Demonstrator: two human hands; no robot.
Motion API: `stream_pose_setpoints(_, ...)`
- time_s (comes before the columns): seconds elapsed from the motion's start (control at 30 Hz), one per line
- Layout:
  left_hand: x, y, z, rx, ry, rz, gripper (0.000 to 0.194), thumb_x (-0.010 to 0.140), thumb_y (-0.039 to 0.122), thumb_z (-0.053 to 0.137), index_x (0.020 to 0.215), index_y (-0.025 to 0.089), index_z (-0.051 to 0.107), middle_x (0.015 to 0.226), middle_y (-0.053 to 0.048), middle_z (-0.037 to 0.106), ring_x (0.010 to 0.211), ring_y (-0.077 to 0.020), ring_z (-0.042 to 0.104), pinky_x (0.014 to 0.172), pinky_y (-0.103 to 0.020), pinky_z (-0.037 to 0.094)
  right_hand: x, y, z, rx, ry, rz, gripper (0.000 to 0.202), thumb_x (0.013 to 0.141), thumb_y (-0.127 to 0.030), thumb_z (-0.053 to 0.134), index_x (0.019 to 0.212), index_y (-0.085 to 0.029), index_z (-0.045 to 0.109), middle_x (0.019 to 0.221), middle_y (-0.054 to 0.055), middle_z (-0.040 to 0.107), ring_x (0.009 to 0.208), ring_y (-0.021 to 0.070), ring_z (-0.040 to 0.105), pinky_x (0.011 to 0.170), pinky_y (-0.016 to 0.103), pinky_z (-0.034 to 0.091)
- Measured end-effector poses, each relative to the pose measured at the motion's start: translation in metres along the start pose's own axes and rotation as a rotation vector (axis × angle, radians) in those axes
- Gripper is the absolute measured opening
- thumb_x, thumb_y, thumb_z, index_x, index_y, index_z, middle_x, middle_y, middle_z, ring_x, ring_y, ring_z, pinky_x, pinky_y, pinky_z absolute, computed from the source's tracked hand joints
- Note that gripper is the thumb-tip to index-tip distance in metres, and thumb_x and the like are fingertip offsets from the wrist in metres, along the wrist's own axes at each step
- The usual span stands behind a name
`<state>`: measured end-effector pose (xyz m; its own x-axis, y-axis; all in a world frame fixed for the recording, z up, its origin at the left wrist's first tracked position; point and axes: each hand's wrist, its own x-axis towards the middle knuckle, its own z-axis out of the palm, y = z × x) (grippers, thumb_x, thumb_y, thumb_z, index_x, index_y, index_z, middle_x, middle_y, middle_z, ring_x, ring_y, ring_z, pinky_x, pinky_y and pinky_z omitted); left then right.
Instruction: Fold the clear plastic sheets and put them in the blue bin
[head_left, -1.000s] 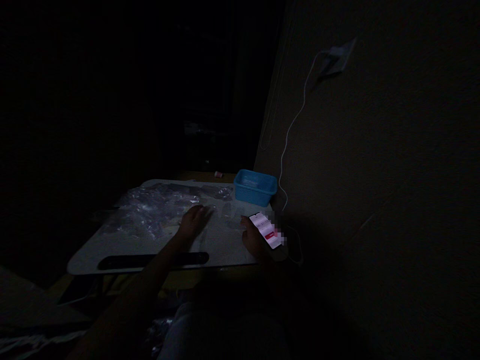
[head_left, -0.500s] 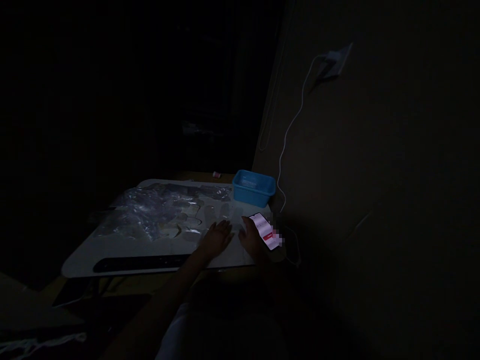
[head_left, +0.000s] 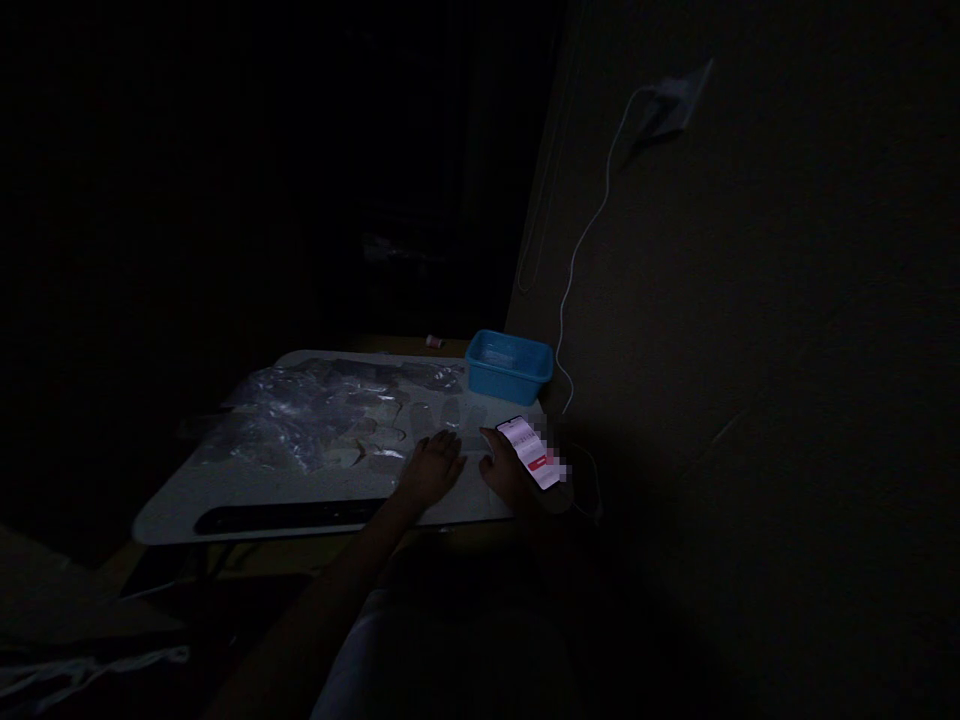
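Observation:
My left hand (head_left: 433, 468) lies palm down on the white table (head_left: 262, 486), fingers stretched out and nothing visible in them. My right hand (head_left: 501, 467) is just to its right, beside a lit phone (head_left: 531, 450), with the index finger and thumb apart and the other fingers hidden in the dark. Faint flat pieces (head_left: 450, 412) lie beyond my left hand. Crumpled clear plastic (head_left: 292, 415) is spread over the left part of the table.
A blue basin (head_left: 508, 368) stands at the table's back right corner. A white cable (head_left: 574, 270) hangs from a wall socket (head_left: 679, 100) on the right. Behind the table lies a small pinkish-white item (head_left: 434, 342).
The view has shifted slightly, so the table and basin sit a little higher. Both hands stay in nearly the same place on the table.

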<state>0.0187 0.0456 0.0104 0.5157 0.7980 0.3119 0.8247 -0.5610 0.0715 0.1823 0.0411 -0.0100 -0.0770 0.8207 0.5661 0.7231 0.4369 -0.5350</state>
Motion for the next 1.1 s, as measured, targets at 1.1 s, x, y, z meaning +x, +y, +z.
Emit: stream_pose_setpoints(1.1,-0.0016,0.0011,0.0002,-0.018,-0.035,0.015,0.043,0.089,0.036,0.026,0.122,0.017,0.047,0.131,-0.013,0.045,0.122,-0.0235,0.038,0.097,-0.046,0.029,0.001,0.0013,0.0002,-0.029,0.019,0.174,0.036,0.068,-0.006,0.041,0.096,-0.016,0.062,0.086,0.007,0.069,0.083,0.0188,0.064,0.078,0.03,0.049)
